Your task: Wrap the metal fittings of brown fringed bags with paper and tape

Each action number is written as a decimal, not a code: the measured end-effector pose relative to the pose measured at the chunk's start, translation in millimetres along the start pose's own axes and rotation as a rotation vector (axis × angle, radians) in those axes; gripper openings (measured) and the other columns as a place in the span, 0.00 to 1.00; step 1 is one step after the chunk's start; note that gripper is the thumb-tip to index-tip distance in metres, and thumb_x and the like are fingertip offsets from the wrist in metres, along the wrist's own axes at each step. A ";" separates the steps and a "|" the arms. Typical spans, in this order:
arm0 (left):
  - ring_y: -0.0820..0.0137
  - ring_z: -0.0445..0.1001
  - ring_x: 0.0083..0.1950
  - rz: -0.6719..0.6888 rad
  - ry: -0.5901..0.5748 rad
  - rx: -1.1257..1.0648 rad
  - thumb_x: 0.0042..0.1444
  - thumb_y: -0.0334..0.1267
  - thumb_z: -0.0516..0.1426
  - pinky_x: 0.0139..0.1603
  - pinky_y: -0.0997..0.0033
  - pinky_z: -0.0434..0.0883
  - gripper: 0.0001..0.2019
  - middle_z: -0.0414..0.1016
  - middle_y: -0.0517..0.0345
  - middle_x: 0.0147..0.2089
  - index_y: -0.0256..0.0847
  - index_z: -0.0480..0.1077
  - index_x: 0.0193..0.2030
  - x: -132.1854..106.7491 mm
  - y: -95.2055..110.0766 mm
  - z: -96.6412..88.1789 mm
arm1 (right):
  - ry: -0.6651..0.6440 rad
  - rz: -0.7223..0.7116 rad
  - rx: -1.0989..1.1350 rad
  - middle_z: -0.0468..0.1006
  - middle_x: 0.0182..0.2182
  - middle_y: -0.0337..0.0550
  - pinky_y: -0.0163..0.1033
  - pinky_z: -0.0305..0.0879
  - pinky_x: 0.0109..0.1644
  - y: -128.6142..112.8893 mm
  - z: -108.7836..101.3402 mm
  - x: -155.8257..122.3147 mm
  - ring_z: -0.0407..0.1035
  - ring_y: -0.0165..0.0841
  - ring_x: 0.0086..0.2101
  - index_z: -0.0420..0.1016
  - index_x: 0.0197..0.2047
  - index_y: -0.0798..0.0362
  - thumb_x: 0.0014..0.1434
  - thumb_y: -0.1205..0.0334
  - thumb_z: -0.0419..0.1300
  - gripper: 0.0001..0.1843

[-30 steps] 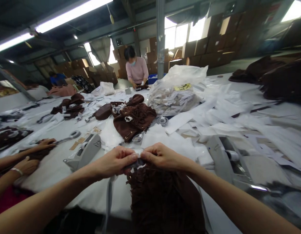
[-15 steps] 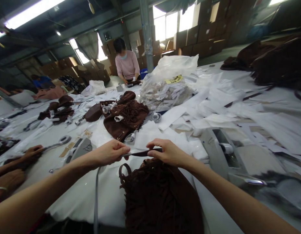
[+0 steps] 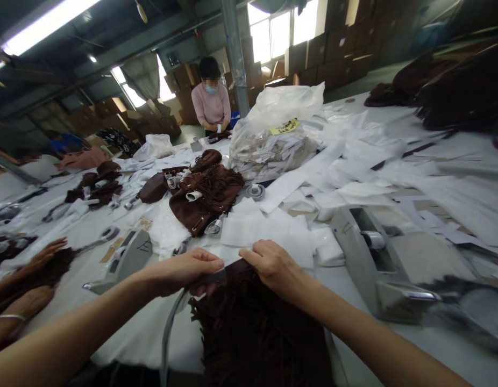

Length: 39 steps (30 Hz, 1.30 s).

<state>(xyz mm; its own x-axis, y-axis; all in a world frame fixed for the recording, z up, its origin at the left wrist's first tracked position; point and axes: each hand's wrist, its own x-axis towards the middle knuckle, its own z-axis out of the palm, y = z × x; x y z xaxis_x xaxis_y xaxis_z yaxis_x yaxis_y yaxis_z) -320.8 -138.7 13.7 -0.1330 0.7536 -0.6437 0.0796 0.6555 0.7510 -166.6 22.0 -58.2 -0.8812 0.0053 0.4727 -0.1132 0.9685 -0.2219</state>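
A dark brown fringed bag [image 3: 265, 333] lies on the table in front of me. Its dark brown strap [image 3: 236, 269] spans the short gap between my hands at the bag's top edge. My left hand [image 3: 188, 271] is closed, pinching a long grey strip [image 3: 167, 333]; the strip's flat end shows beyond my fingertips, against the strap, and its tail hangs down toward me. With thumb and bent fingers, my right hand [image 3: 275, 267] grips the strap on the other side. The strap's part under my right fingers is hidden.
Tape dispensers [image 3: 123, 258] [image 3: 370, 252] flank my arms. Brown bags [image 3: 208, 196], white paper sheets [image 3: 265, 231] and a clear plastic sack [image 3: 273, 145] cover the table beyond. A co-worker's hands [image 3: 31, 301] work at left; another person [image 3: 212, 105] stands across the table.
My hands have come lower and closer to the bag with the strap. The grey strip's end now shows beyond my left fingers. The strap loop seen beside the bag is out of sight.
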 end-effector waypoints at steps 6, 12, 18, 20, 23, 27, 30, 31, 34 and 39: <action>0.71 0.72 0.35 0.169 0.076 -0.185 0.52 0.54 0.58 0.33 0.74 0.67 0.24 0.70 0.56 0.40 0.42 0.62 0.50 8.3 -16.8 27.7 | 0.004 0.027 0.011 0.70 0.28 0.43 0.37 0.57 0.35 -6.3 -3.7 -8.4 0.61 0.34 0.30 0.72 0.44 0.57 0.60 0.74 0.52 0.12; 0.77 0.67 0.24 0.273 0.237 -0.095 0.53 0.46 0.60 0.25 0.79 0.62 0.14 0.68 0.62 0.27 0.37 0.65 0.37 -6.2 -61.3 34.0 | 0.020 0.172 0.248 0.72 0.32 0.43 0.37 0.62 0.40 -0.9 3.3 -12.0 0.66 0.33 0.34 0.71 0.51 0.54 0.60 0.74 0.52 0.17; 0.84 0.41 0.09 0.043 0.017 -0.432 0.58 0.55 0.52 0.10 0.82 0.43 0.18 0.57 0.72 0.13 0.40 0.63 0.36 -36.7 -49.4 -5.9 | -0.024 0.558 0.668 0.75 0.44 0.46 0.42 0.66 0.47 -11.5 3.0 -31.2 0.70 0.38 0.43 0.63 0.57 0.52 0.54 0.56 0.63 0.29; 0.83 0.43 0.09 -0.031 0.024 -0.312 0.58 0.55 0.53 0.10 0.83 0.41 0.18 0.55 0.72 0.11 0.40 0.63 0.34 -35.8 -43.7 -16.4 | -0.056 0.578 0.708 0.76 0.42 0.44 0.40 0.66 0.46 -17.3 9.7 -42.4 0.71 0.37 0.41 0.67 0.52 0.51 0.56 0.59 0.61 0.20; 0.82 0.52 0.10 -0.038 0.025 -0.120 0.56 0.52 0.57 0.11 0.83 0.47 0.17 0.61 0.68 0.13 0.39 0.63 0.31 -24.7 -35.6 -20.3 | -0.012 0.531 0.590 0.76 0.40 0.44 0.40 0.65 0.45 -23.8 23.1 -54.4 0.70 0.36 0.41 0.67 0.48 0.52 0.58 0.66 0.57 0.13; 0.81 0.59 0.13 -0.015 0.003 0.001 0.54 0.54 0.57 0.14 0.82 0.52 0.19 0.70 0.61 0.19 0.37 0.65 0.29 -10.7 -12.3 -14.4 | -0.060 0.426 0.295 0.74 0.33 0.45 0.38 0.65 0.38 -27.2 30.6 -54.0 0.69 0.36 0.34 0.67 0.49 0.56 0.59 0.72 0.52 0.14; 0.80 0.60 0.15 -0.030 -0.042 0.108 0.53 0.55 0.58 0.15 0.81 0.55 0.20 0.71 0.60 0.21 0.36 0.68 0.31 -4.2 10.3 -9.8 | -0.076 0.309 0.107 0.72 0.32 0.44 0.37 0.63 0.33 -28.3 29.0 -47.5 0.67 0.35 0.31 0.64 0.53 0.56 0.58 0.75 0.51 0.19; 0.80 0.61 0.15 -0.044 -0.069 0.146 0.52 0.55 0.58 0.16 0.80 0.56 0.20 0.72 0.59 0.21 0.36 0.68 0.31 -2.2 16.0 -8.8 | -0.068 0.274 0.064 0.72 0.33 0.44 0.37 0.62 0.32 -28.5 28.4 -45.9 0.67 0.35 0.31 0.63 0.55 0.57 0.58 0.76 0.52 0.21; 0.78 0.62 0.15 -0.120 -0.156 0.223 0.50 0.56 0.59 0.16 0.79 0.57 0.21 0.71 0.60 0.20 0.37 0.68 0.30 5.0 24.1 -6.9 | -0.036 0.213 -0.014 0.70 0.33 0.44 0.37 0.62 0.31 -28.2 28.0 -45.1 0.65 0.35 0.31 0.62 0.56 0.57 0.58 0.76 0.52 0.23; 0.77 0.62 0.15 -0.174 -0.190 0.226 0.48 0.57 0.60 0.17 0.78 0.57 0.21 0.71 0.61 0.18 0.37 0.70 0.29 18.9 19.9 1.0 | 0.000 0.173 -0.078 0.69 0.32 0.44 0.37 0.63 0.32 -29.9 27.1 -46.6 0.65 0.34 0.31 0.62 0.56 0.59 0.59 0.77 0.51 0.21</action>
<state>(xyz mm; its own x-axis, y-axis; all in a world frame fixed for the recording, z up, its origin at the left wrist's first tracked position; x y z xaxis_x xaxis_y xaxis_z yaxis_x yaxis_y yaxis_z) -320.8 -111.4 16.4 0.0209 0.6110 -0.7914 0.2911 0.7535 0.5894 -134.5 -14.0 -96.8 -0.8844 0.1732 0.4334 0.0755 0.9695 -0.2333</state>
